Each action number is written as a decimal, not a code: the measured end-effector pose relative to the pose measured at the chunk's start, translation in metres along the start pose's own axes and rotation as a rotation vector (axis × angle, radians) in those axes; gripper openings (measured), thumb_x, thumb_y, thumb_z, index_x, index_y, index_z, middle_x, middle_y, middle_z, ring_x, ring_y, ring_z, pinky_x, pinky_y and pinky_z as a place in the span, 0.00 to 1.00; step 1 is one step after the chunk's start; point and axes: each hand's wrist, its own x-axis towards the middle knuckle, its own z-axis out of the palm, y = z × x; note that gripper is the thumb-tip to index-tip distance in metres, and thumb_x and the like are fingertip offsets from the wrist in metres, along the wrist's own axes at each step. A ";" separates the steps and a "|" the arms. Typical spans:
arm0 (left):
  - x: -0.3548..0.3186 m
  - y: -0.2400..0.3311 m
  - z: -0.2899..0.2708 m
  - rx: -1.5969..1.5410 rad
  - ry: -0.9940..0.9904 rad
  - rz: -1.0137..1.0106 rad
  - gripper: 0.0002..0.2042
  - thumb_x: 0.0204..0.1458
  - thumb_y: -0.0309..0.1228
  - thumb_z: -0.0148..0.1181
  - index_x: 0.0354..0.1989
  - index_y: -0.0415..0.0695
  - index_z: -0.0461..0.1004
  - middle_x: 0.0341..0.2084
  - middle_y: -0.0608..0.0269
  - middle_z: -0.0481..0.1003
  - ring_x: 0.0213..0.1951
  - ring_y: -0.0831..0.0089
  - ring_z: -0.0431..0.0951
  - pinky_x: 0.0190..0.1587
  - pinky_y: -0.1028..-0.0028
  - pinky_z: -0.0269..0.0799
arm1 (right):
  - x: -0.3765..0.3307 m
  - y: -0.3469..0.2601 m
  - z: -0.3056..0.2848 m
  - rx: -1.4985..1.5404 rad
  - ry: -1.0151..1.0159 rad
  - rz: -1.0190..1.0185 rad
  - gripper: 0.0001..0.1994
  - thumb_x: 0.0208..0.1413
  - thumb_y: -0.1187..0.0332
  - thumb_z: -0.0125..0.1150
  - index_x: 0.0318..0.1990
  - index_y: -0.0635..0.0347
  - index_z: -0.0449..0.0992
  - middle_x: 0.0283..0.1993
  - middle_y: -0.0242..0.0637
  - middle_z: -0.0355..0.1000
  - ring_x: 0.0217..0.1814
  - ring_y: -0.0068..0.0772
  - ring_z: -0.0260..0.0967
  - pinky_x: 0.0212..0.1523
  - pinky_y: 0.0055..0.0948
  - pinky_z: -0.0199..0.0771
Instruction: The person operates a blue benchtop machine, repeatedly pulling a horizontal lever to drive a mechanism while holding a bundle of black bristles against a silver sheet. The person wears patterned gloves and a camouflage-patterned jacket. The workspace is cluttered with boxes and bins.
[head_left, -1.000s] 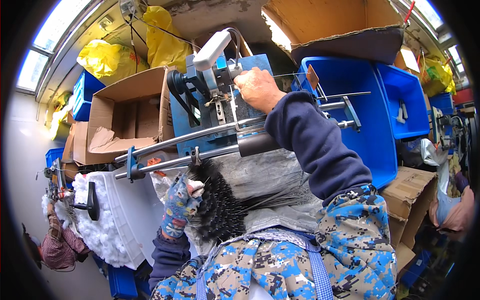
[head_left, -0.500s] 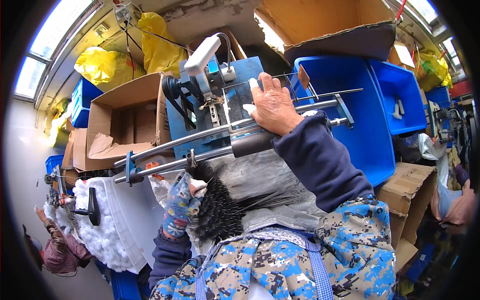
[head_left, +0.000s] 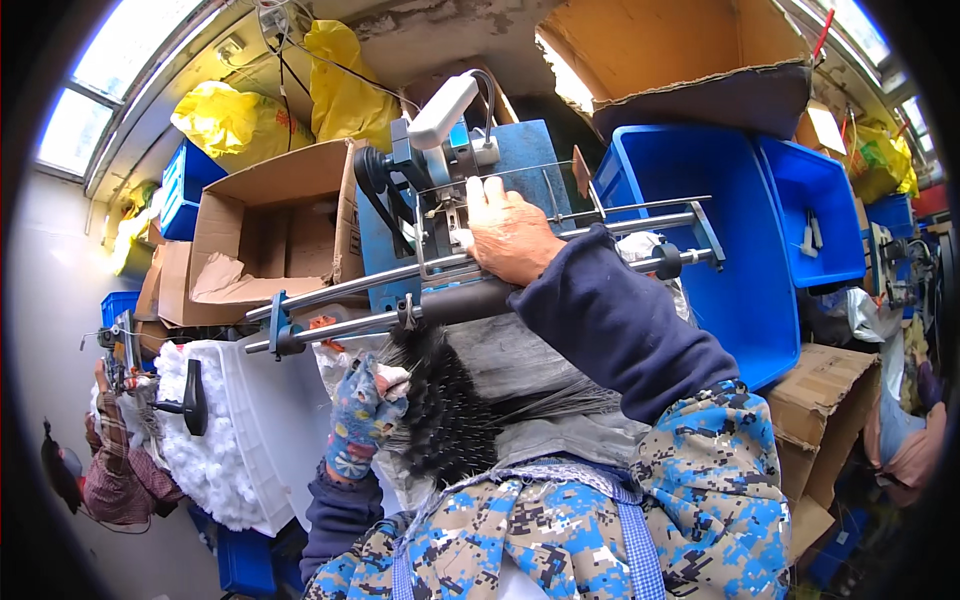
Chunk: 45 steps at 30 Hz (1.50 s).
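My right hand, with white wraps on its fingertips, grips the sliding carriage of a small bench machine. Its fingers reach close to the metal clamp in the middle of the machine. Under my right wrist, the carriage's dark sleeve sits on the front one of two steel rails. My left hand, in a blue patterned fingerless glove, is curled closed beside a heap of thin black rods with pale tips on my lap. What its fingers hold, if anything, cannot be made out.
Right of the machine stand a large blue bin and a smaller blue tray. An open cardboard box is at the left. A white tray with fluffy white pieces stands nearer. Another person works at far left.
My right hand and the carriage have slid left along the rails, toward the metal clamp. My left hand stays beside the black rods. The view has shifted slightly.
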 end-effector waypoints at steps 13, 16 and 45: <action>-0.001 -0.003 0.011 -0.079 -0.009 0.002 0.11 0.40 0.20 0.59 0.34 0.45 0.75 0.26 0.56 0.75 0.30 0.55 0.75 0.37 0.63 0.69 | -0.004 0.087 -0.062 -0.329 0.259 0.008 0.11 0.48 0.66 0.57 0.37 0.61 0.74 0.40 0.42 0.69 0.48 0.40 0.65 0.41 0.40 0.63; -0.002 -0.005 0.009 -0.081 0.008 0.030 0.11 0.40 0.20 0.59 0.34 0.45 0.75 0.26 0.56 0.75 0.30 0.55 0.75 0.37 0.63 0.69 | -0.001 0.090 -0.054 -0.472 -0.077 -0.002 0.08 0.47 0.71 0.56 0.36 0.58 0.75 0.39 0.38 0.73 0.48 0.36 0.64 0.45 0.42 0.59; -0.007 -0.007 0.002 -0.032 -0.008 -0.075 0.08 0.40 0.23 0.61 0.32 0.44 0.75 0.26 0.60 0.76 0.30 0.64 0.77 0.33 0.70 0.71 | -0.062 0.009 -0.121 1.566 0.393 -0.018 0.08 0.59 0.71 0.50 0.34 0.67 0.74 0.26 0.37 0.74 0.26 0.21 0.71 0.28 0.17 0.73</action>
